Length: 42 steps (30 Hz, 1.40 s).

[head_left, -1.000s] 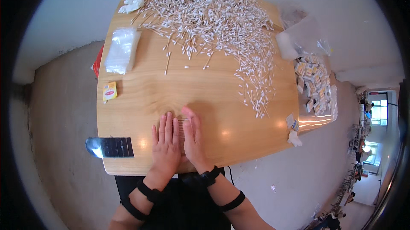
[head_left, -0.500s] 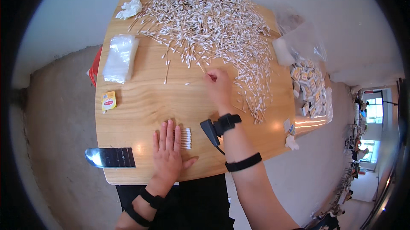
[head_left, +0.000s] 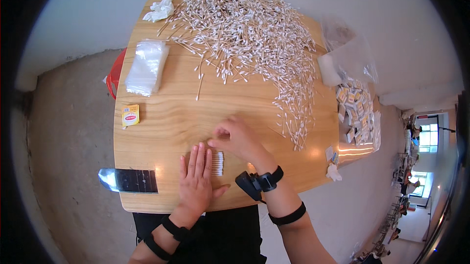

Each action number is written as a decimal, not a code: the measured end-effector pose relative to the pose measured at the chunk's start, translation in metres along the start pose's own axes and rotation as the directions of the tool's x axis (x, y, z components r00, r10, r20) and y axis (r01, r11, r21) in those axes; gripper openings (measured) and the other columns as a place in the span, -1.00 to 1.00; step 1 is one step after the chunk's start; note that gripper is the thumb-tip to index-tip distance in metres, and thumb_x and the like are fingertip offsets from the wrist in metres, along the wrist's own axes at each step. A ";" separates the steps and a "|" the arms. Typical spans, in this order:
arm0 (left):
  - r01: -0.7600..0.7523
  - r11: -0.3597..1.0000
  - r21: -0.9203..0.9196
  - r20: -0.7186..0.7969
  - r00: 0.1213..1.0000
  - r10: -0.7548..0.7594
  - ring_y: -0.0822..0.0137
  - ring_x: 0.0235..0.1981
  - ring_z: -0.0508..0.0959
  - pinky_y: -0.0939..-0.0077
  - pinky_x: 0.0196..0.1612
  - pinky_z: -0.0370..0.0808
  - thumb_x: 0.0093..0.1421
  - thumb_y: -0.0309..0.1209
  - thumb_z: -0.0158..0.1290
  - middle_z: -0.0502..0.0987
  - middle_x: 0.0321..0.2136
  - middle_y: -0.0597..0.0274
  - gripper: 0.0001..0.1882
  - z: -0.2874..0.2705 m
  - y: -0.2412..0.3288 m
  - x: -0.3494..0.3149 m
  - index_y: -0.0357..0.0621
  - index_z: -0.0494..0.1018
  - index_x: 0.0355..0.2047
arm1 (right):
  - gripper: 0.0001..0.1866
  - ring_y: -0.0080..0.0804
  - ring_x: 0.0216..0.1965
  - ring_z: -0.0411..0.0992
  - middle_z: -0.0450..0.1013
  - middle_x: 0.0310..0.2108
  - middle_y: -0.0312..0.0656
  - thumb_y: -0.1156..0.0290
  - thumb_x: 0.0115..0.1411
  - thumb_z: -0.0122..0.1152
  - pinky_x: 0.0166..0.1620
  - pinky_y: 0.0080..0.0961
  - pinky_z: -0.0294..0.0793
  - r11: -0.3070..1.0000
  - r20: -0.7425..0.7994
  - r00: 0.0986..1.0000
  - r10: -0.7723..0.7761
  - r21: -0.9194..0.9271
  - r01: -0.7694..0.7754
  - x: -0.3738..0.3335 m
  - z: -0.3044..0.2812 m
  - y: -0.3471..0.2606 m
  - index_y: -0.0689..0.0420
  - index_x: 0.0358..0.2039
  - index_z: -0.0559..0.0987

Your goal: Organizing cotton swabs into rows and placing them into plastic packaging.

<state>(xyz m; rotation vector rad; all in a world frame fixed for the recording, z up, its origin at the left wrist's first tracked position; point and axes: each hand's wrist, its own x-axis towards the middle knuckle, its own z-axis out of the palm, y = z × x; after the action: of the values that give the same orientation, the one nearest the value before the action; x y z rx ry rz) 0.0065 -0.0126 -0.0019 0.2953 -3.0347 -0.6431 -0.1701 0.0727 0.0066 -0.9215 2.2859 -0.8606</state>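
A short row of cotton swabs lies side by side on the wooden table, close to its near edge. My left hand is flat over the left part of that row, fingers stretched out, so only the swabs' right ends show. Just beyond its fingertips is my right hand, its fingers bent together in a pinch. Whatever it holds is too small or hidden to make out. A large loose heap of cotton swabs covers the far part of the table.
At the left are clear plastic bags, a small yellow box, crumpled tissue and a dark shiny strip overhanging the edge. Many small boxes and a clear bag sit off the right side.
My right hand has come back from the edge of the swab heap to the tips of my left fingers. A loose swab tip near the heap no longer shows. My left hand stays flat.
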 end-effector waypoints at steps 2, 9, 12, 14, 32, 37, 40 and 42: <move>-0.038 0.999 0.011 0.005 0.999 0.037 -0.02 0.36 0.00 -0.06 0.34 -0.14 -0.28 0.20 0.22 0.04 0.30 -0.14 0.19 0.000 0.003 0.002 -0.37 0.10 0.24 | -0.77 -0.29 -0.33 0.43 0.41 -0.39 -0.15 0.27 0.01 0.36 -0.27 -0.41 0.46 1.000 -0.163 0.986 0.027 0.001 -0.027 0.022 0.003 -0.005 0.12 -0.39 0.55; -0.041 0.999 0.002 0.009 0.999 0.041 0.01 0.36 0.00 -0.07 0.34 -0.15 -0.28 0.20 0.21 0.07 0.30 -0.11 0.19 0.000 0.003 0.004 -0.41 0.12 0.21 | -0.73 -0.21 -0.34 0.50 0.48 -0.43 -0.19 0.26 -0.01 0.34 -0.30 -0.39 0.47 0.987 -0.510 0.860 -0.011 -0.142 -0.072 0.094 0.025 -0.007 0.14 -0.35 0.56; -0.009 1.000 0.016 0.019 1.000 0.009 0.01 0.36 0.00 -0.07 0.34 -0.15 -0.29 0.20 0.21 0.07 0.30 -0.12 0.20 -0.002 -0.004 0.002 -0.40 0.11 0.22 | -0.82 -0.12 -0.40 0.50 0.52 -0.49 -0.17 0.28 -0.04 0.28 -0.32 -0.25 0.48 0.977 -0.104 0.982 0.160 -0.122 -0.172 0.070 0.010 0.002 0.12 -0.55 0.57; -0.025 1.000 0.006 0.023 0.999 0.025 0.01 0.35 0.01 -0.07 0.34 -0.16 -0.28 0.20 0.22 0.07 0.30 -0.12 0.19 -0.005 -0.001 0.003 -0.38 0.10 0.23 | -0.84 -0.13 -0.44 0.50 0.52 -0.56 -0.19 0.31 -0.04 0.26 -0.35 -0.25 0.48 0.996 -0.001 0.996 0.092 -0.013 -0.092 0.048 -0.009 0.005 0.12 -0.61 0.57; -0.022 0.998 -0.055 0.022 0.999 0.024 0.00 0.36 -0.01 -0.13 0.33 -0.17 -0.36 0.18 0.27 0.03 0.31 -0.11 0.26 0.001 0.001 0.005 -0.38 0.06 0.25 | -0.86 -0.11 -0.47 0.47 0.46 -0.57 -0.12 0.33 -0.04 0.28 -0.38 -0.27 0.46 0.941 -0.363 0.925 0.116 -0.258 -0.219 0.030 -0.032 0.051 0.11 -0.53 0.58; -0.026 0.999 -0.025 0.057 0.998 0.028 -0.01 0.36 -0.01 -0.13 0.33 -0.16 -0.35 0.16 0.28 0.02 0.31 -0.12 0.27 -0.004 0.001 0.003 -0.38 0.03 0.26 | -0.66 -0.11 -0.21 0.42 0.41 -0.25 -0.06 0.27 -0.02 0.34 -0.18 -0.28 0.44 0.957 -0.692 0.719 0.070 -0.156 -0.243 0.047 -0.033 0.036 0.11 -0.24 0.54; -0.001 1.000 -0.008 0.088 0.996 0.001 0.04 0.36 -0.01 -0.09 0.33 -0.14 -0.33 0.12 0.30 0.00 0.32 -0.07 0.25 -0.016 0.005 0.010 -0.33 0.03 0.27 | -0.62 -0.05 -0.05 0.31 0.32 -0.08 -0.01 0.27 -0.01 0.34 -0.04 -0.26 0.36 0.966 -0.713 0.699 0.063 -0.131 -0.221 0.100 -0.018 0.011 0.07 -0.15 0.53; 0.042 0.999 -0.010 0.123 0.992 -0.040 0.09 0.37 -0.01 -0.05 0.34 -0.13 -0.32 0.08 0.33 0.00 0.33 -0.02 0.22 -0.022 0.010 0.020 -0.28 0.04 0.28 | -0.61 -0.03 -0.08 0.32 0.33 -0.13 -0.03 0.28 -0.03 0.36 -0.04 -0.24 0.36 0.955 -0.691 0.722 0.027 -0.195 -0.222 0.118 -0.018 0.000 0.07 -0.17 0.53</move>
<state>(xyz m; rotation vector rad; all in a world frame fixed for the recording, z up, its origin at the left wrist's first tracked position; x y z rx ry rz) -0.0137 -0.0161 0.0224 0.3303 -3.1479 -0.7081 -0.2563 -0.0087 -0.0082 -0.5810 3.1323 -0.9574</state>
